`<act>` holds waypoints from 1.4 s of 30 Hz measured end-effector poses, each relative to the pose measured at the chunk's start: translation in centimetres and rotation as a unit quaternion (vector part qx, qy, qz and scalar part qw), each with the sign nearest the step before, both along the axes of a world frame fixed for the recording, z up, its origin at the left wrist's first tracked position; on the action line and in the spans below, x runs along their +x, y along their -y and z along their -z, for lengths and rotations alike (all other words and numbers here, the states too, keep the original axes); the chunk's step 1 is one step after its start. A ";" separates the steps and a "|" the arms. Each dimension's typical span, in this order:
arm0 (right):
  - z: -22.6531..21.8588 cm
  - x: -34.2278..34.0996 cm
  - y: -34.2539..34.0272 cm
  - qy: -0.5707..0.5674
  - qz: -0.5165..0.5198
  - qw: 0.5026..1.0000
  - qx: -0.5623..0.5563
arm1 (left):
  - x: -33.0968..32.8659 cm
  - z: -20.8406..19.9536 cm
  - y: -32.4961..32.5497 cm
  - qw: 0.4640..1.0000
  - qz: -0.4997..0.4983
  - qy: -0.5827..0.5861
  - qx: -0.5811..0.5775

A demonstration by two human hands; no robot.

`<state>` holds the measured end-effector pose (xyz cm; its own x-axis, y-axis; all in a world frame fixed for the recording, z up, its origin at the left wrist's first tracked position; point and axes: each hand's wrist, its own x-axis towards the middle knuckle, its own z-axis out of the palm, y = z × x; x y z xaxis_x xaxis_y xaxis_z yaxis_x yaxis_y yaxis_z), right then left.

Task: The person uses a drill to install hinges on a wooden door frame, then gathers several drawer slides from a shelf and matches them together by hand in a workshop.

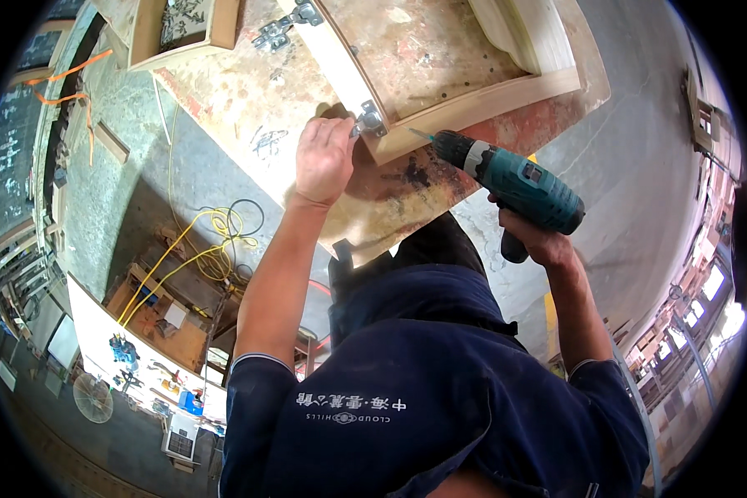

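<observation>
Drill [529, 187] sits clamped in the right hand [541, 239], bit [422, 133] near the frame [473, 116]. Left hand [325, 158] pinches the hinge [371, 120], probably steadying it.

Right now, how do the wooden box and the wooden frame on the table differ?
Size: the box looks smaller than the frame; the upper edge crops both.
Fittings: the frame carries metal hinges along its left rail; none show on the box.
Contact: the left hand is at a frame hinge; no hand touches the box.
Shared: both are pale wood.
</observation>
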<state>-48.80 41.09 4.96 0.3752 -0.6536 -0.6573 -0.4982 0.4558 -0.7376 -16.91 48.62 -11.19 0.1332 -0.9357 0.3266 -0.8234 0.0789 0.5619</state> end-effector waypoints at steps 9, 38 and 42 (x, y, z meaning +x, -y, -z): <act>1.3 0.1 0.7 -0.040 -0.033 0.996 -0.078 | -0.1 -0.1 0.0 1.000 -0.010 -0.017 -0.001; 0.2 8.6 3.6 -0.063 -0.146 0.977 -0.141 | 0.3 0.9 -0.5 0.999 -0.016 -0.013 -0.028; -0.6 10.0 4.0 -0.039 -0.149 0.978 -0.142 | 0.4 0.8 -0.6 1.000 -0.007 -0.015 -0.013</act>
